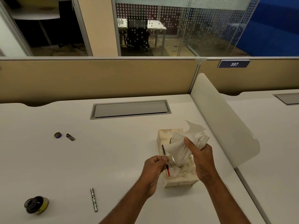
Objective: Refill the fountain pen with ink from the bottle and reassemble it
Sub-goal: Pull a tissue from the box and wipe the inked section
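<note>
Pen barrel (94, 199), cap (70, 137), ink bottle (36, 205) lie left of tissue box (178, 181).

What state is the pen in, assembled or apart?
Apart: left hand pinches the nib section; the barrel lies separately on the desk.

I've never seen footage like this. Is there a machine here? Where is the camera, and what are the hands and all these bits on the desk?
There is no machine, only a person working with bare hands. The single picture comes from a camera on their head, looking forward and down. The left hand pinches a thin pen part with a red end. The right hand grips a tissue above the tissue box. On the desk lie a silver barrel, a dark bottle that is likely the ink, a round lid and a clipped cap.
</note>
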{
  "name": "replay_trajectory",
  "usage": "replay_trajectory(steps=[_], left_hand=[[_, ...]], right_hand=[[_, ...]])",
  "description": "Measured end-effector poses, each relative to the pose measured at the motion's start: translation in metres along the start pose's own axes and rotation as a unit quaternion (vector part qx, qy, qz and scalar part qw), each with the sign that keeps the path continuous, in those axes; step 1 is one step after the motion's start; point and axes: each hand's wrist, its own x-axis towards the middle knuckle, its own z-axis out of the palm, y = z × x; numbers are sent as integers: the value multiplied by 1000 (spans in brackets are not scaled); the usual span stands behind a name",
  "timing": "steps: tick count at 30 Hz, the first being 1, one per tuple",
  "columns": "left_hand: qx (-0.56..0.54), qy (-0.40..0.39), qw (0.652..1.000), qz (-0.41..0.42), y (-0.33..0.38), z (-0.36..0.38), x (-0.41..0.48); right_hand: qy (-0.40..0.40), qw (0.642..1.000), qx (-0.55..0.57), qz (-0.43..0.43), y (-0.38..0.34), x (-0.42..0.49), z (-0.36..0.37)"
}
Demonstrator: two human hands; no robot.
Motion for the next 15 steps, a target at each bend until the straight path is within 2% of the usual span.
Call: replay_trajectory(steps=[8,15], left_hand=[[-166,14,986,2,12,-23,-31],[-241,-76,967,-10,50,-39,-77]], right_hand=[[0,998,-61,18,-5,-10,4],[-89,994,-50,47,-18,-42,39]])
